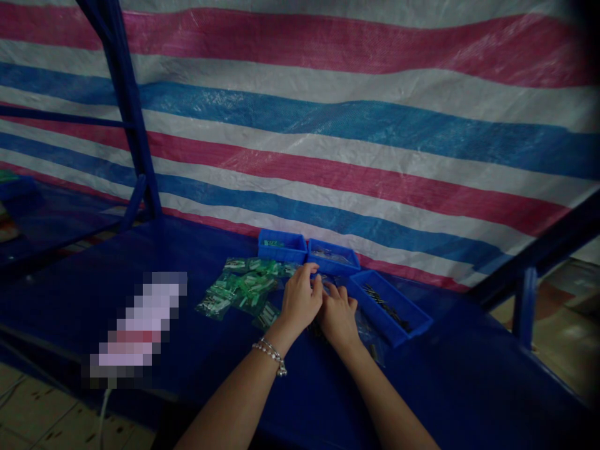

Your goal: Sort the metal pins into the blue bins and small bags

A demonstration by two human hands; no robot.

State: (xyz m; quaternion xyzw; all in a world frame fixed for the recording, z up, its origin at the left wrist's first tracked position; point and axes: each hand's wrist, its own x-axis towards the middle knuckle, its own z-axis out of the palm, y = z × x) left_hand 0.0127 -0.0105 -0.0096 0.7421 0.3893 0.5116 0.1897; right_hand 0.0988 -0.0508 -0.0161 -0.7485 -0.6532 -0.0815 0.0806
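My left hand [302,299] and my right hand [338,315] are close together over the blue table, fingers curled inward and almost meeting. Whatever they pinch is hidden behind the fingers and too small to make out. Left of them lies a pile of small clear bags [250,284] with green and whitish pieces inside. Clear bags with dark pieces [374,350] lie beside and partly under my right hand. Just right of that hand stands a blue bin [419,326] holding thin dark metal-looking pieces.
Behind my hands are two more blue bins: one with green pieces [284,253], one with clear, pale contents [332,264]. A pixelated pale object [145,319] with a cable [104,412] lies at left. A striped plastic sheet [328,144] hangs behind, between blue metal posts [134,119].
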